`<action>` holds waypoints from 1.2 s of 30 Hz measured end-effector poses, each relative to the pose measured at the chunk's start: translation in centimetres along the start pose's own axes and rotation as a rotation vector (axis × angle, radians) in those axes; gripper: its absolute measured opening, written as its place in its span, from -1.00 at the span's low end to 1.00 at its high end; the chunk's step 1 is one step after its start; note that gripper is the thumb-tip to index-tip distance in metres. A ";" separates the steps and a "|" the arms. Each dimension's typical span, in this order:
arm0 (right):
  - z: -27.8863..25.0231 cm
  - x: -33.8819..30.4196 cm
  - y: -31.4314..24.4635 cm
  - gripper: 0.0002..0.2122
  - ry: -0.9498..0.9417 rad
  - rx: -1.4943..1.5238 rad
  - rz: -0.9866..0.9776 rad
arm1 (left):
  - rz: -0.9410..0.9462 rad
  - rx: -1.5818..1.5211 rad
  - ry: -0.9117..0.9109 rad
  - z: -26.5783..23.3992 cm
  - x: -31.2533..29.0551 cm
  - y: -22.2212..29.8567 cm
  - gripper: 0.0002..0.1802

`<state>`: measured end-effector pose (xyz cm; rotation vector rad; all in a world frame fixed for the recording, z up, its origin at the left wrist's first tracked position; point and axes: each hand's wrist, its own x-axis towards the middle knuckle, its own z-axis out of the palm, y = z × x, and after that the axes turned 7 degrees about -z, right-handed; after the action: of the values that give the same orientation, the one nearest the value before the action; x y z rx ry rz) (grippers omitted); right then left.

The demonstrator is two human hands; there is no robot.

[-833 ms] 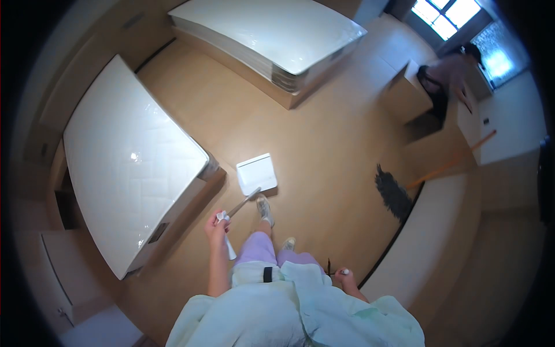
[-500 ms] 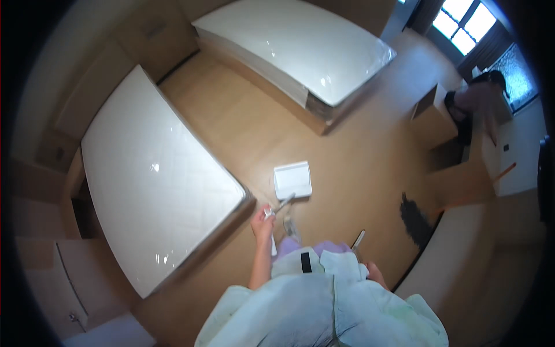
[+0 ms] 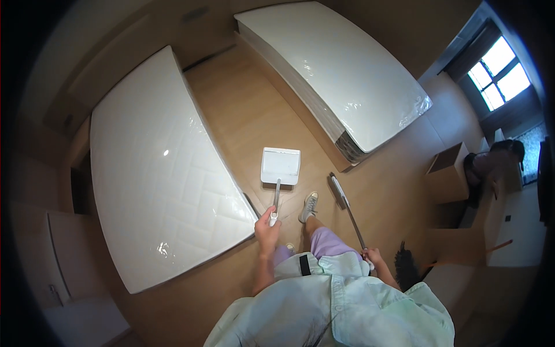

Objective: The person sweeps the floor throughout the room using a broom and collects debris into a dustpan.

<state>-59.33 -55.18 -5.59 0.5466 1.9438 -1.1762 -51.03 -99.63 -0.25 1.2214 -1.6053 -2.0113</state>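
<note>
A white long-handled dustpan [image 3: 281,166] hangs out in front of me, its pan ahead of my feet. My left hand [image 3: 266,230] is closed round the white grip at the end of its grey handle. On the other side, my right hand [image 3: 373,256] is wrapped round the top of a broom [image 3: 351,212] with a grey stick. The broom's white head with dark bristles points forward, near the floor. Whether it touches the floor I cannot tell. One shoe [image 3: 309,206] shows between the two tools.
A plastic-wrapped mattress [image 3: 173,179] on a bed base lies at my left, another mattress [image 3: 341,69] farther ahead. At the right, a person [image 3: 494,165] bends by a wooden cabinet [image 3: 448,173]. A dark fuzzy object [image 3: 408,265] lies right of my right hand.
My view has shifted and turned as I step forward. The broom has swung forward into fuller sight on the right, and the dustpan has come round in line ahead of my left hand.
</note>
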 end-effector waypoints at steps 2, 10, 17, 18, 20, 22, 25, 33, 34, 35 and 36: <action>0.1 4.0 -3.7 -0.84 -0.037 0.015 -0.026 | 0.059 0.125 0.018 1.0 3.6 1.8 -0.45; 1.7 28.0 -1.3 -0.80 -0.268 -0.281 -0.433 | -0.125 -0.228 0.180 1.5 13.4 1.4 -0.48; 9.7 32.5 -30.7 -0.92 -0.332 -0.102 0.176 | -0.090 -0.023 0.279 3.9 24.6 7.9 -0.50; 10.9 33.4 -33.5 -0.92 -0.340 -0.106 0.183 | -0.095 -0.019 0.288 4.2 25.9 8.3 -0.50; 14.3 33.9 -39.1 -0.94 -0.336 0.066 0.215 | -0.129 0.003 0.353 3.5 27.9 9.2 -0.51; 17.0 36.5 -42.1 -0.94 -0.330 0.025 0.182 | -0.102 -0.057 0.363 3.9 30.6 9.5 -0.51; 22.1 41.8 -47.2 -0.83 -0.439 0.174 0.176 | -0.070 -0.124 0.396 2.7 36.7 10.1 -0.50; 30.7 51.5 -63.1 -0.96 -0.380 0.182 0.108 | -0.099 -0.225 0.363 0.2 56.9 16.6 -0.54; 32.4 51.8 -65.5 -0.96 -0.382 0.179 0.110 | -0.101 -0.226 0.366 -0.7 59.3 17.4 -0.54; 34.2 52.1 -67.9 -0.94 -0.368 0.060 0.073 | -0.067 -0.135 0.386 -1.8 61.8 18.2 -0.53; 34.8 52.8 -69.9 -0.90 -0.345 -0.063 0.038 | -0.040 -0.050 0.399 -2.1 63.7 19.4 -0.53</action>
<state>-125.47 -120.92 -19.22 0.3212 1.6619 -1.1008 -92.74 -150.63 -10.12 1.5286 -1.3378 -1.6802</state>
